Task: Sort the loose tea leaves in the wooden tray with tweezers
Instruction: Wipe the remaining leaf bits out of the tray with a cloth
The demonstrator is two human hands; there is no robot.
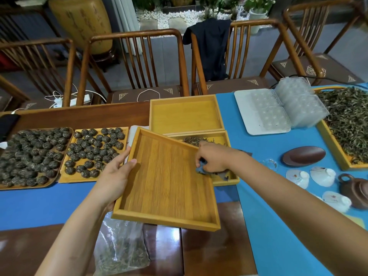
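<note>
My left hand [115, 172] grips the left rim of an empty wooden tray [165, 176] and holds it tilted above the table. My right hand [213, 158] sits at that tray's right edge, shut on a small dark blue-grey cloth [201, 168]. Partly hidden beneath the held tray is a second wooden tray [227, 140] with a small pile of loose tea leaves [196, 140] at its far end. No tweezers are in sight.
Another empty wooden tray [185, 116] lies behind. Two trays of rolled tea balls [95, 150] stand at the left. On the right are a big tray of loose leaves [348, 124], clear plastic moulds [278, 108], a dark saucer [303, 156], white lids [322, 176] and a teapot [356, 188]. A bag of leaves [121, 248] lies near me.
</note>
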